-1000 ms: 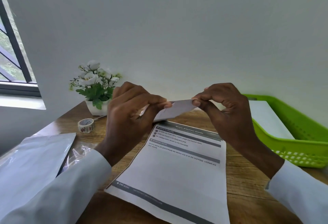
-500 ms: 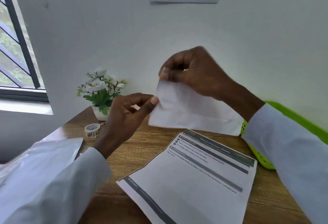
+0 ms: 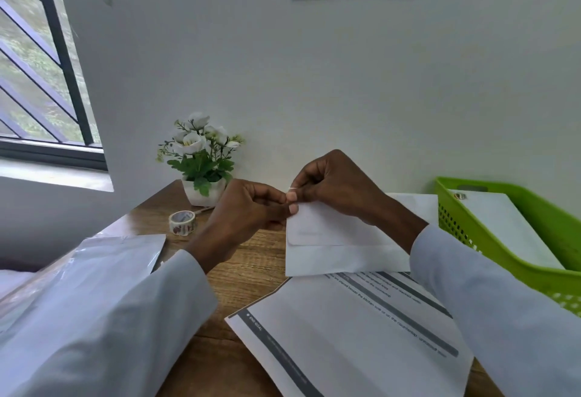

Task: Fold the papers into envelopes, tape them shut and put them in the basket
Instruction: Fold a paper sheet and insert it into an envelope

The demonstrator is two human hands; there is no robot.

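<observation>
A white folded envelope (image 3: pixel 333 249) hangs upright above the wooden table, flap side toward me. My right hand (image 3: pixel 336 186) pinches its top left corner from above. My left hand (image 3: pixel 251 208) pinches the same corner from the left, fingertips touching the right hand's. A printed sheet (image 3: pixel 345 333) lies flat on the table under the envelope. The green basket (image 3: pixel 534 274) stands at the right with a white envelope (image 3: pixel 503 227) inside. A tape roll (image 3: pixel 182 222) sits on the table at the left of my left hand.
A potted white flower (image 3: pixel 201 160) stands against the wall behind the tape. A clear plastic sleeve (image 3: pixel 103 258) with papers lies at the left, partly under my left sleeve. The wall is close behind the table; a window is at the far left.
The envelope went from held flat between both hands to lifted upright, then lowered toward the table. Both hands have come together at its top left corner.
</observation>
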